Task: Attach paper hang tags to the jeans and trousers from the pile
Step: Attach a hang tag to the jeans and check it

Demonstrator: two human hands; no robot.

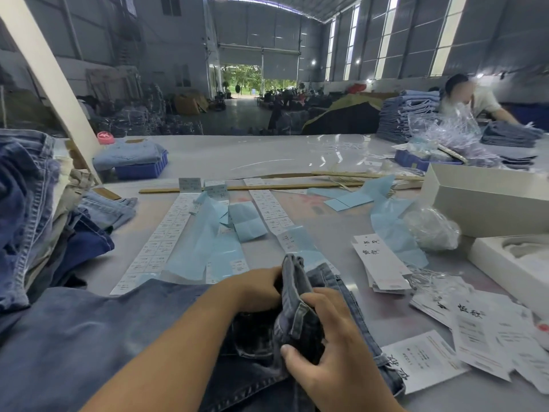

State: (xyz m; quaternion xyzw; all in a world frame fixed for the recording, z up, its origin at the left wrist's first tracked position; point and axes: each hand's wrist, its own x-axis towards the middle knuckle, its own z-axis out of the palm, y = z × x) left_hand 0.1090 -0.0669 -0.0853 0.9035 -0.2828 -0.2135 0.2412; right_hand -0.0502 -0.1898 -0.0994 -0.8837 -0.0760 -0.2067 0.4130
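Observation:
A pair of blue jeans [89, 337] lies across the near edge of the table, its waistband [294, 286] bunched upright between my hands. My left hand [255, 288] grips the waistband from the left. My right hand [323, 337] grips it from the right, thumb pressed into the dark inner fabric. White paper hang tags [380, 263] with black brush lettering lie in a stack to the right, and more tags [481, 331] are scattered by the near right edge. A pile of jeans and trousers [32, 215] rises at the left.
Strips of small white size labels [166, 239] and blue backing paper [246, 221] cover the table's middle. A long wooden stick [252, 187] lies behind them. White boxes [487, 200] stand at the right, a blue crate [139, 169] with folded jeans at back left. Another person [472, 99] works at far right.

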